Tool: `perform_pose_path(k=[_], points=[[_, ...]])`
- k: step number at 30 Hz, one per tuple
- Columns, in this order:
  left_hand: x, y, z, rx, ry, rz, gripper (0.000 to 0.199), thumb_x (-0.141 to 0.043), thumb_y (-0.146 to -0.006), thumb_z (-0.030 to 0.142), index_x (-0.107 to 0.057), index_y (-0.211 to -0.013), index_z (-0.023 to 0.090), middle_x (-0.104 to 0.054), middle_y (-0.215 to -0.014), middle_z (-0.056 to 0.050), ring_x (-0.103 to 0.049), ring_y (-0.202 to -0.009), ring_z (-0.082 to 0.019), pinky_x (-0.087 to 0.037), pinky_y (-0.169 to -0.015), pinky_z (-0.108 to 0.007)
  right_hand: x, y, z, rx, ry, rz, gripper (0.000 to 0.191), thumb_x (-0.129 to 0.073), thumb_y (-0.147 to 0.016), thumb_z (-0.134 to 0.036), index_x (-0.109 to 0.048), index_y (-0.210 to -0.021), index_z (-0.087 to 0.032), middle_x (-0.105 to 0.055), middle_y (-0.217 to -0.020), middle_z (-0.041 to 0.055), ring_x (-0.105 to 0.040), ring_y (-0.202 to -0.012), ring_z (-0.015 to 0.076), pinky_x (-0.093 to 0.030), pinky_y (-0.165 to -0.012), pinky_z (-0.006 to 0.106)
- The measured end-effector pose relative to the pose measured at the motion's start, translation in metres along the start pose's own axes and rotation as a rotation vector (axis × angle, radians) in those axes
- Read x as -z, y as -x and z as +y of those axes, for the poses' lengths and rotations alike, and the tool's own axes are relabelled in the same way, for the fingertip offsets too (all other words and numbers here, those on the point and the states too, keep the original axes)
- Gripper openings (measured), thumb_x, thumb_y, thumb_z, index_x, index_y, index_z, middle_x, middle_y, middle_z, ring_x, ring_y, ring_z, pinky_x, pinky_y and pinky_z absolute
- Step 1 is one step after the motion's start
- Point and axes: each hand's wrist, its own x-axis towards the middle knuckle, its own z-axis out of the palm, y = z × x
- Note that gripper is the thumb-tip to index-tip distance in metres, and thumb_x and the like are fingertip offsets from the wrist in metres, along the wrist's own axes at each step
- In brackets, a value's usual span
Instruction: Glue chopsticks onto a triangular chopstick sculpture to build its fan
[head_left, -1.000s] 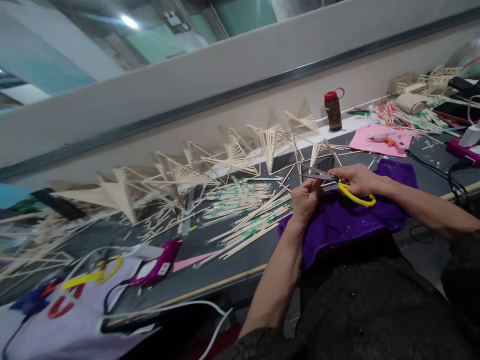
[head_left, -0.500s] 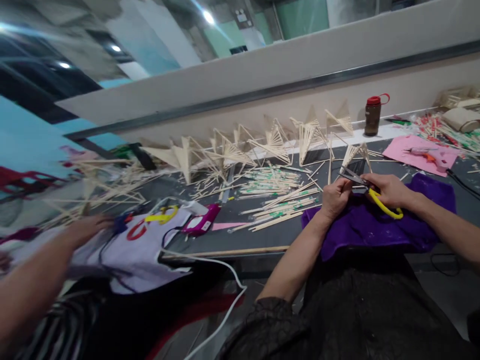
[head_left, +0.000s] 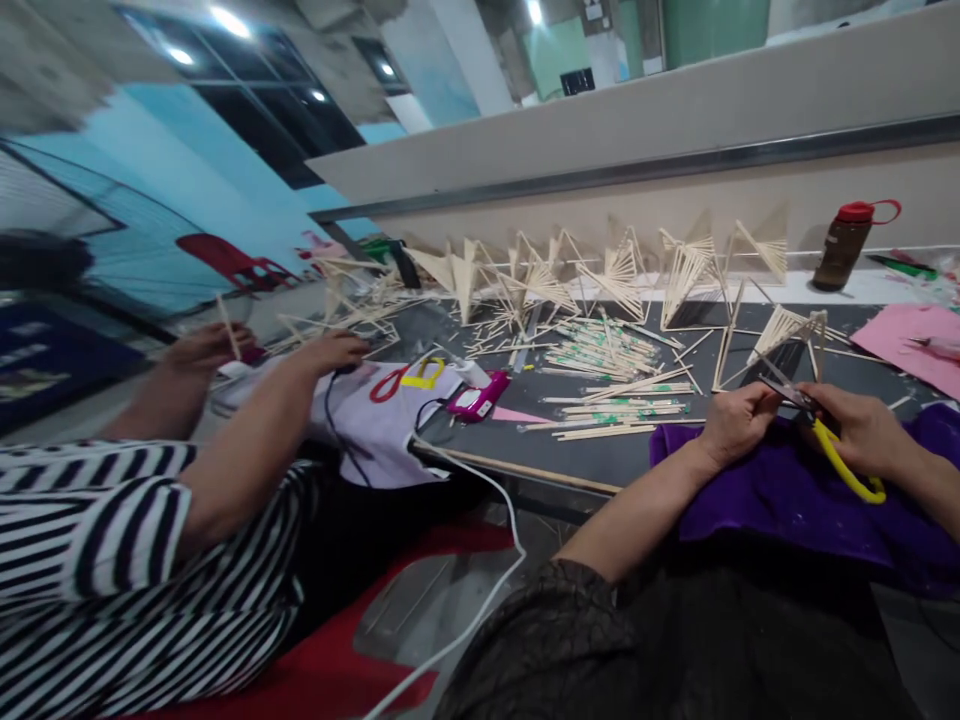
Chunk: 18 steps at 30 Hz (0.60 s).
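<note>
Yellow-handled scissors [head_left: 847, 465] are in my right hand [head_left: 859, 425], their blades partly apart and pointing up to the left. My left hand [head_left: 739, 420] is closed close beside the blades; what its fingers pinch, if anything, is too small to make out. Both hands are above a purple cloth [head_left: 787, 510] at the table's edge. Just beyond them stands a fan-shaped structure of thin wooden sticks [head_left: 784, 340]. Loose and wrapped sticks [head_left: 600, 350] lie in a pile to the left of my hands.
More stick structures [head_left: 619, 275] line the wall side. A bottle [head_left: 844, 250] and a pink sheet [head_left: 911, 345] are at the right. At the left, a person in a striped shirt [head_left: 135, 530] works over a pale cloth [head_left: 367, 425]. A white cable [head_left: 514, 530] hangs off the table.
The view has swung left, so the table and my hands appear farther right. The neighbouring person's striped shirt and both hands now show. My hands keep nearly the same pose around the scissors.
</note>
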Motion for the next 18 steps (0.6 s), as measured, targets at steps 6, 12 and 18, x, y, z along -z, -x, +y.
perform_pose_path(k=[6, 12, 18], points=[[-0.002, 0.004, 0.001, 0.032, -0.002, -0.012, 0.024, -0.053, -0.090, 0.033, -0.072, -0.089, 0.018, -0.073, -0.077, -0.004, -0.067, -0.069, -0.016, -0.051, -0.065, -0.023, 0.003, 0.002, -0.006, -0.035, -0.053, -0.044, 0.038, -0.054, -0.082, -0.026, -0.056, -0.120, -0.025, -0.070, -0.112, 0.0105, -0.071, -0.089, 0.0294, -0.056, -0.072, 0.038], [-0.006, 0.011, 0.002, 0.005, 0.042, -0.033, 0.021, -0.061, -0.085, 0.031, -0.071, -0.100, 0.020, -0.076, -0.090, -0.004, -0.071, -0.080, -0.016, -0.054, -0.071, -0.023, -0.001, 0.010, 0.001, -0.034, -0.050, -0.023, 0.045, -0.057, -0.079, -0.029, -0.053, -0.124, -0.033, -0.071, -0.108, 0.0082, -0.071, -0.087, 0.0313, -0.058, -0.071, 0.042], [-0.005, 0.016, 0.007, 0.011, 0.060, -0.030, 0.023, -0.058, -0.085, 0.031, -0.071, -0.100, 0.019, -0.076, -0.086, -0.005, -0.072, -0.082, -0.016, -0.055, -0.072, -0.021, -0.010, 0.023, 0.015, -0.011, -0.021, -0.024, 0.064, -0.058, -0.077, -0.031, -0.041, -0.138, -0.041, -0.070, -0.110, 0.0113, -0.069, -0.096, 0.0347, -0.059, -0.074, 0.046]])
